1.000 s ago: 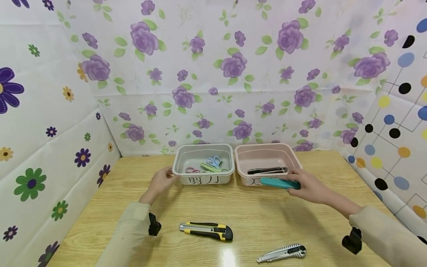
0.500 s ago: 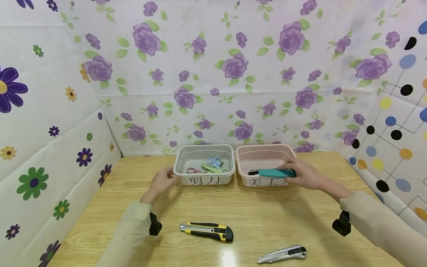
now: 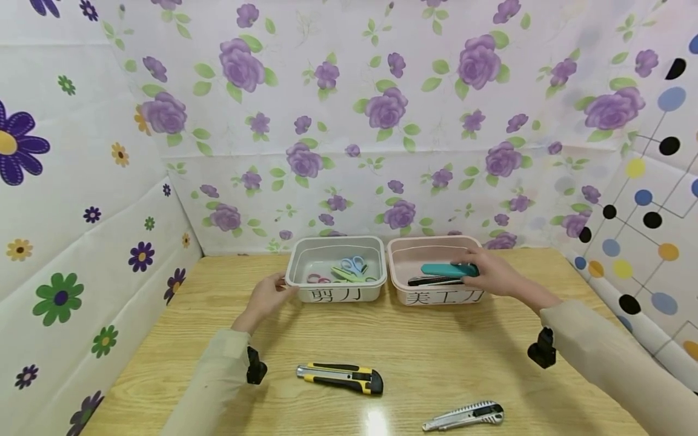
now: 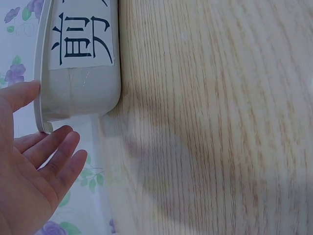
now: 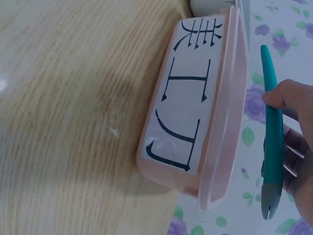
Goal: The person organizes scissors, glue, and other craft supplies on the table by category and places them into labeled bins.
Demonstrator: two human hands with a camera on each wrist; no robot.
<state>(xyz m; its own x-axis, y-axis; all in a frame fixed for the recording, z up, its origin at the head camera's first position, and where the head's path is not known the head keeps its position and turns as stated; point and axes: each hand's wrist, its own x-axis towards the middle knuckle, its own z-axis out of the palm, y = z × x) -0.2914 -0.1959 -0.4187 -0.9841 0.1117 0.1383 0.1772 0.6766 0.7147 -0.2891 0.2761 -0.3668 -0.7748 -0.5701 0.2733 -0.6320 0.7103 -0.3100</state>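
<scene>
In the head view my left hand (image 3: 268, 298) is at the left front corner of a grey-white plastic bin (image 3: 337, 241) with scissors in it. The left wrist view has its thumb on the bin's rim (image 4: 39, 110) and its fingers around the corner. My right hand (image 3: 493, 271) holds a teal utility knife (image 3: 438, 270) over the pink bin (image 3: 400, 297), thumb along one side and fingers on the other. A grey slotted end of the knife (image 5: 274, 147) shows in the right wrist view. Beneath it, a black cutter (image 3: 424, 281) lies in the pink bin.
A yellow-and-black utility knife (image 3: 340, 378) and a silver one (image 3: 463, 416) lie on the wood table (image 3: 327, 333) in front of the bins. Both bins carry black-lettered labels and stand side by side near the flowered backdrop (image 3: 349, 181).
My right hand has carried the teal knife from in front of the pink bin's front wall up and back, over its opening. The left hand has stayed at the grey-white bin's corner.
</scene>
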